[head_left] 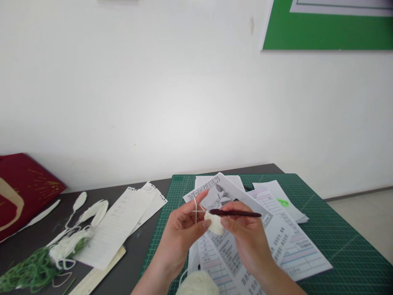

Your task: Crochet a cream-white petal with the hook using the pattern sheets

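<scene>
My left hand (184, 229) pinches the edge of a small white crochet piece (216, 223) between thumb and fingers. White yarn (195, 205) runs over its raised index finger. A dark red-handled crochet hook (242, 213) lies across my right hand (247, 233), whose fingers close round the handle. Its thin metal tip points left, beside the yarn and at the top of the white piece. The right thumb also touches the piece's right side. Below my hands, a ball of white yarn (199, 283) shows at the bottom edge.
Printed sheets (294, 246) lie under my hands on a green cutting mat (346, 250). A bright green clip-like item (283, 202) rests on paper at right. On the left are note pages (119, 225), green yarn (33, 266), white crocheted pieces (80, 200) and a red bag (27, 188).
</scene>
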